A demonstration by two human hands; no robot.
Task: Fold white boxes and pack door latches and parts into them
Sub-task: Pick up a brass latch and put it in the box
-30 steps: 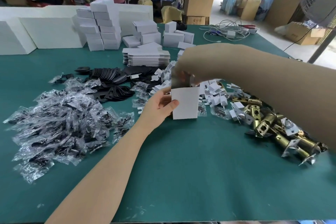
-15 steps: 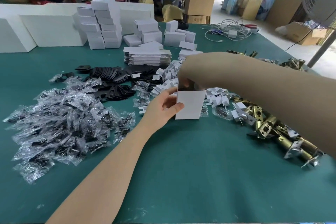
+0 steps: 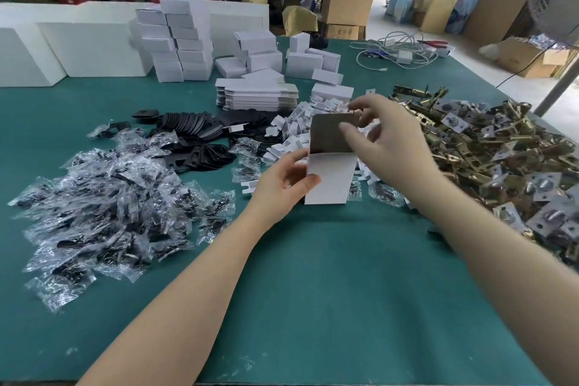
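Two hands fold a box [image 3: 329,178]: left hand [image 3: 283,188] grips its side, right fingers [image 3: 351,131] pinch the raised flap [image 3: 332,133], seemingly next tucked shut.

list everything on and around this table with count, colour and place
white box: one, white, lid flap up, centre
flat box blanks: one stack, white, behind centre
folded boxes: many, white, stacked far left of centre
small card inserts: a heap, white, behind the box
black plates: many, black, left of centre
bagged parts: a big pile, clear bags, left
door latches: a big pile, brass, right
cables: a tangle, white, far right
table: one, green
cardboard cartons: several, brown, beyond the table
left hand: grips the box's left side
right hand: fingers at the lid flap
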